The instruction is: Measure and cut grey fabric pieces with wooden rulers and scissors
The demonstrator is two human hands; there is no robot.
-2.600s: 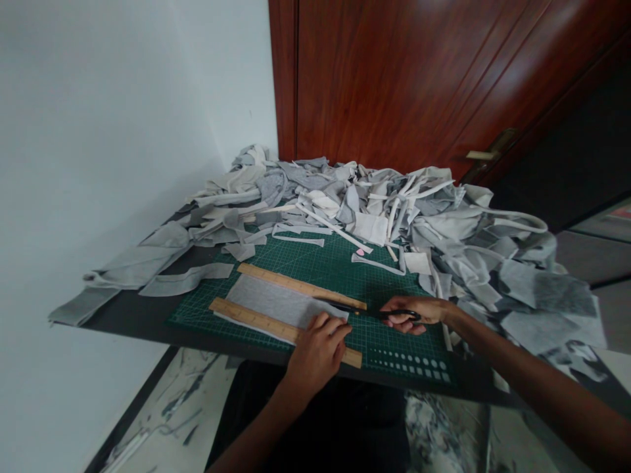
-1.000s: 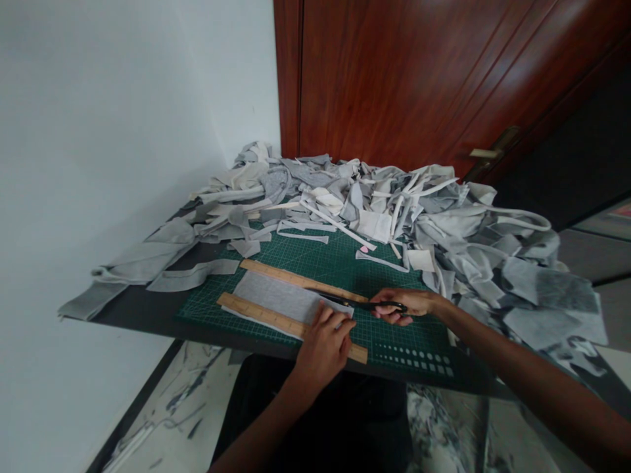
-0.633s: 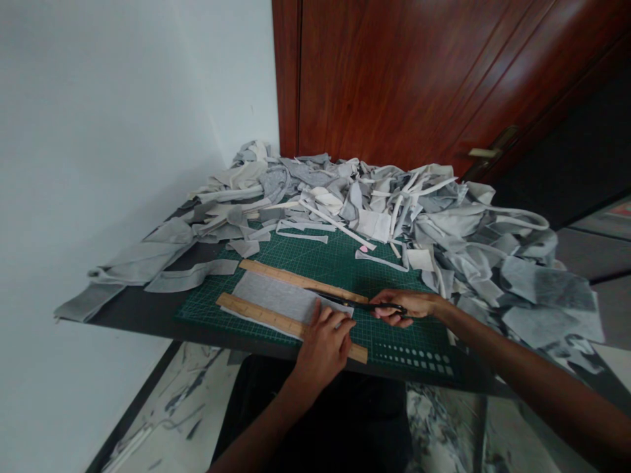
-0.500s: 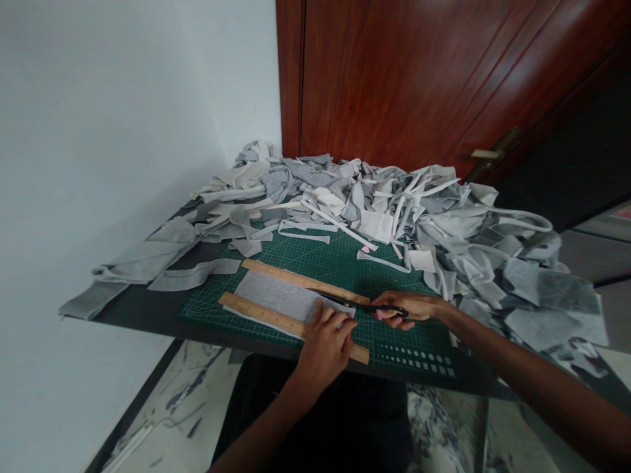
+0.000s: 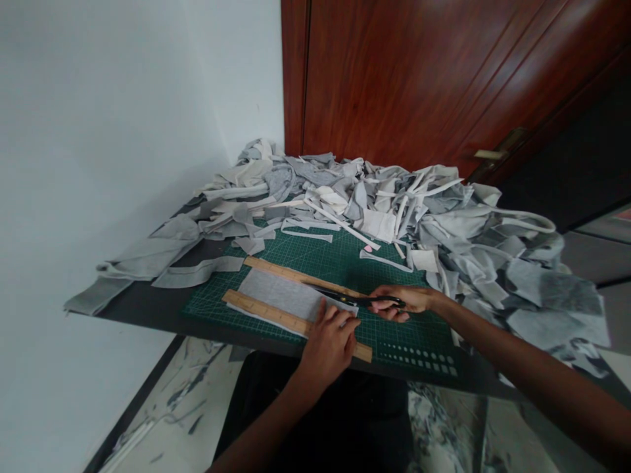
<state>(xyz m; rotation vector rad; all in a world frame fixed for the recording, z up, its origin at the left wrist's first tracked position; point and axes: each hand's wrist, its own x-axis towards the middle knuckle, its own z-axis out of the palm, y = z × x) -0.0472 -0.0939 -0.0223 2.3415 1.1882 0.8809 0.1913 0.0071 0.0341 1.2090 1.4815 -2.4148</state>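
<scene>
Over the gridded mat [image 5: 325, 258], my right hand [image 5: 396, 301] encloses black scissors [image 5: 362, 301]; my half-spread left hand [image 5: 329, 343] rests across a straight wooden ruler [image 5: 271, 315] and mottled grey cloth [image 5: 283, 293].

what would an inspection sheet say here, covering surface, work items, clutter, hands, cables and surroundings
surface: green gridded cutting mat on a black tabletop
work items: light-grey fabric piece; flat wooden ruler across its near side, second wooden ruler along its far side; black scissors
clutter: heaped grey and off-white fabric scraps, mostly far and right
hands: left hand on fabric and near ruler; right hand gripping the scissors
cables: nothing seen
surroundings: plain white wall at left, reddish-brown wooden door behind, pale floor littered with scraps
</scene>
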